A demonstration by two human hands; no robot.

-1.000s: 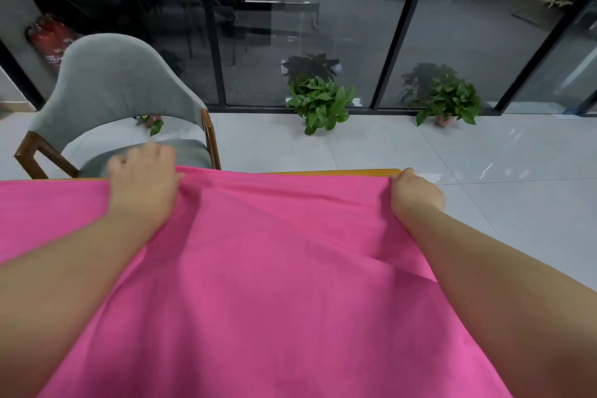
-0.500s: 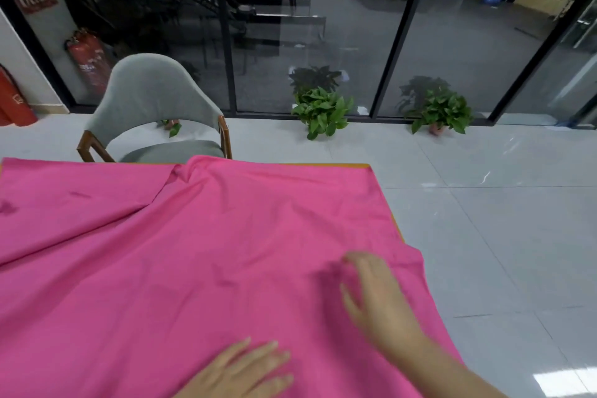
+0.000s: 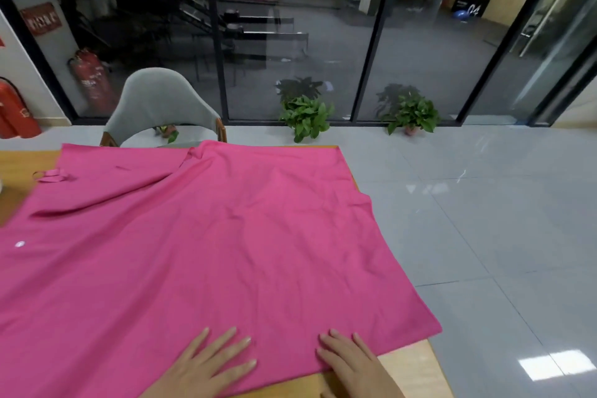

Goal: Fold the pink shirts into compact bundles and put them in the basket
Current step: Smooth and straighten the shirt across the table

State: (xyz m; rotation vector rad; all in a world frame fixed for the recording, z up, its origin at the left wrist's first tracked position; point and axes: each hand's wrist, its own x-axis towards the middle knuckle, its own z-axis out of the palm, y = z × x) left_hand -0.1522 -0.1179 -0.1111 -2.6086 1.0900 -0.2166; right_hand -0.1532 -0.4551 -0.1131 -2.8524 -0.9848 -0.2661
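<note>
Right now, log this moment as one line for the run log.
stage: smoothing | shirt: spread flat on table | left hand: flat on shirt | right hand: flat on near hem | basket: unseen

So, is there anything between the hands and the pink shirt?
No. Both the left hand and the right hand already lie flat on the pink shirt, near its closest edge, on the table.

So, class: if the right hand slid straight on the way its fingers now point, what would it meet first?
Only more of the pink shirt. The right hand lies flat at its near edge, fingers pointing up-left across the cloth; nothing else appears in that line, though depth is uncertain.
</note>
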